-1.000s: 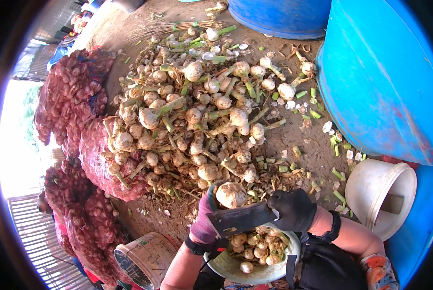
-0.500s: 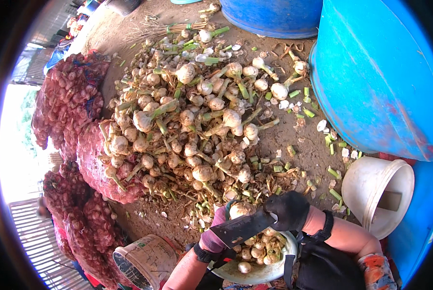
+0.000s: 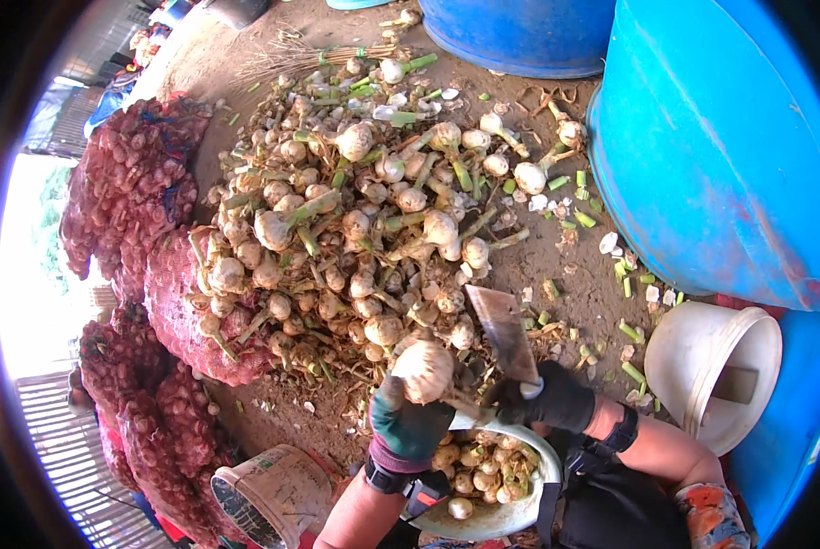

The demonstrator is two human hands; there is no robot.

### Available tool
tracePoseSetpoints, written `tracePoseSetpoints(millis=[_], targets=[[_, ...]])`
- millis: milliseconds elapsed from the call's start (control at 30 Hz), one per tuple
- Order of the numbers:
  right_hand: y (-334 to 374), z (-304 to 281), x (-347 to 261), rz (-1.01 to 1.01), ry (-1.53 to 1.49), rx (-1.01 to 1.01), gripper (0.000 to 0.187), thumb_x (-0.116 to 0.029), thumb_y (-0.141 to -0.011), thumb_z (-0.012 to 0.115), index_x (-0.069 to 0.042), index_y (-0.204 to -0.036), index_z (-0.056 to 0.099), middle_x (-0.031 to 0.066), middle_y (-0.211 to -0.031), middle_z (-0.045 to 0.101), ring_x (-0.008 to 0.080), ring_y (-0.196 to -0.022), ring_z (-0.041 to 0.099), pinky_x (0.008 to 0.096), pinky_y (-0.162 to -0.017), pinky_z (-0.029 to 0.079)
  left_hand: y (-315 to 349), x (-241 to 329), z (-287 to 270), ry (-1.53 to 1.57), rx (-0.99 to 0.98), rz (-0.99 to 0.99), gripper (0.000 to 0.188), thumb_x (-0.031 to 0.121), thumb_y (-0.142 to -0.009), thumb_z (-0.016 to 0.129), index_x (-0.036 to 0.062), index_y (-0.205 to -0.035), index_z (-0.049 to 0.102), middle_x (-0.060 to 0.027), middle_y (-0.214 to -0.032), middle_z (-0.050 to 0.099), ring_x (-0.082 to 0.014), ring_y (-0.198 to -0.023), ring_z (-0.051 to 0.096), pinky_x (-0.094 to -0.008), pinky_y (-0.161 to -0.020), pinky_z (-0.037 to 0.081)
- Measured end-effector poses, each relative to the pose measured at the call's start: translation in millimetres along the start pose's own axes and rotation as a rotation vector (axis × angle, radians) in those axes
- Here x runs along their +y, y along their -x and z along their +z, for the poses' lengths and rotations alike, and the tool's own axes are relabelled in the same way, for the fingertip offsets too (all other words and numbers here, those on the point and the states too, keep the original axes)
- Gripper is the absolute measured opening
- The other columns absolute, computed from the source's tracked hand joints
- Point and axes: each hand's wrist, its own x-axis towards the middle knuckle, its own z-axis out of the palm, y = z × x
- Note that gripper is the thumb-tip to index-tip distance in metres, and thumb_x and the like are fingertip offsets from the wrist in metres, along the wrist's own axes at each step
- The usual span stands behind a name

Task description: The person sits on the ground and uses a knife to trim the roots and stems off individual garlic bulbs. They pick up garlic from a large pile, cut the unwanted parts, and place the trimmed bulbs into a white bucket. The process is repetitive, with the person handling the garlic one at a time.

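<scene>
Garlic bulb [image 3: 424, 371] gripped in your left hand [image 3: 412, 425]; knife [image 3: 503, 334] gripped in your right hand [image 3: 549, 400]. Bowl [image 3: 509, 522] partly filled; large stemmed heap [image 3: 359, 224] remains.

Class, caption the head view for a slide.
Left hand holds a garlic bulb, right hand a knife, before a garlic heap.
</scene>
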Motion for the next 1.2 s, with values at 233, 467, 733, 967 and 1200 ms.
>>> tracePoseSetpoints(millis=[233,467,733,967,1200], targets=[[-1.7,-7.3,3.0,0.158,-0.238,0.125,0.017,-0.011,-0.068,0.074,-0.004,-0.077,0.062,0.0003,-0.063,0.059,0.0085,-0.056,0.053,0.0244,-0.055,0.045,5.2,2.4,-6.1,0.388,-0.078,-0.215,0.058,0.052,-0.077,0.058,0.0052,-0.112,0.058,-0.0159,-0.114,0.057,-0.0349,-0.111,0.050,-0.0531,-0.105,0.026],[-5.9,-26.3,3.4,-0.315,0.242,0.023,0.020,-0.014,-0.067,0.072,-0.005,-0.074,0.056,0.0098,-0.062,0.054,0.0226,-0.056,0.055,0.0331,-0.053,0.045,19.3,6.0,-33.8,-0.746,-0.373,-0.520,0.034,0.013,-0.079,0.062,-0.0046,-0.108,0.057,-0.0165,-0.109,0.059,-0.0280,-0.093,0.061,-0.0375,-0.082,0.049],[4.5,-13.2,2.2,-0.143,0.262,0.037,0.025,-0.026,-0.072,0.070,-0.004,-0.079,0.061,0.0155,-0.066,0.059,0.0272,-0.061,0.060,0.0364,-0.057,0.047,14.5,2.4,-30.4,-0.982,-0.106,-0.418,0.021,0.009,-0.079,0.064,-0.0046,-0.094,0.062,-0.0071,-0.084,0.064,-0.0111,-0.078,0.059,-0.0241,-0.070,0.047],[3.4,-23.6,110.3,0.238,0.762,-0.163,0.030,-0.031,-0.065,0.065,-0.003,-0.077,0.065,0.0192,-0.070,0.062,0.0332,-0.068,0.063,0.0404,-0.066,0.050,25.5,25.3,-9.0,-1.046,-0.590,-0.516,0.051,0.021,-0.079,0.070,-0.0033,-0.120,0.052,-0.0113,-0.110,0.061,-0.0138,-0.100,0.057,-0.0288,-0.082,0.048],[-6.9,-29.9,38.1,0.220,0.462,0.071,0.023,-0.025,-0.068,0.065,-0.004,-0.078,0.064,0.0197,-0.070,0.061,0.0336,-0.069,0.063,0.0383,-0.062,0.048,-26.6,48.3,-80.8,-1.736,0.476,0.071,0.084,0.036,-0.060,0.083,0.0030,-0.125,0.042,-0.0145,-0.102,0.057,-0.0278,-0.093,0.058,-0.0388,-0.081,0.047]])
